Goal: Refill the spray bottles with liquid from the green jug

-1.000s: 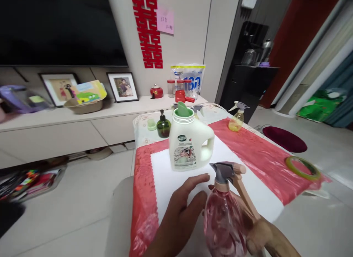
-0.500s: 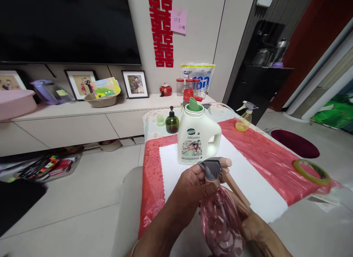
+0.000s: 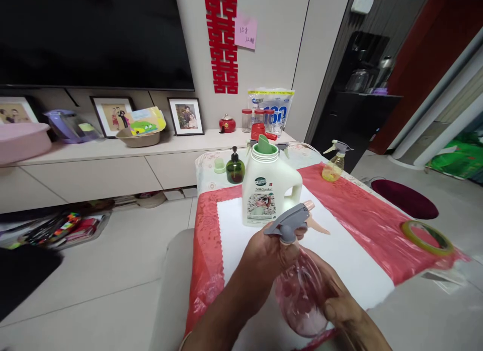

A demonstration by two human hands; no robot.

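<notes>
Closest to the camera, the right hand (image 3: pixel 335 303) is wrapped around the round body of a clear pink plastic spray bottle (image 3: pixel 302 290), its fingers closed on it from the side. The left hand (image 3: pixel 269 250) holds the top of the same bottle, with its fingers closed around the neck just under the grey spray head with a pale pink trigger (image 3: pixel 292 223). The bottle is above the near edge of the desk (image 3: pixel 206 250), over a white cloth (image 3: pixel 350 253) that lies on a red lacy cover (image 3: pixel 354 205). I cannot tell what is inside the pink bottle.

Just behind the hands stands a big white plastic jug with a handle (image 3: pixel 269 192). Its label reads "SilkGarden" and a green funnel (image 3: pixel 264 142) sits in its open mouth. To the right, near the desk edge, lies a green ring of tape (image 3: pixel 426 237).

Farther back are a small dark green pump bottle (image 3: pixel 235 167) and a clear spray bottle with yellow liquid and a grey head (image 3: pixel 334 162).

On the long shelf (image 3: pixel 113 150) by the wall stand framed photos (image 3: pixel 185 116), jars with red lids (image 3: pixel 258 117) and a bag printed "160" (image 3: pixel 277 107). Red paper cut-outs (image 3: pixel 222 39) and a pink note (image 3: pixel 245 31) hang on the wall.
</notes>
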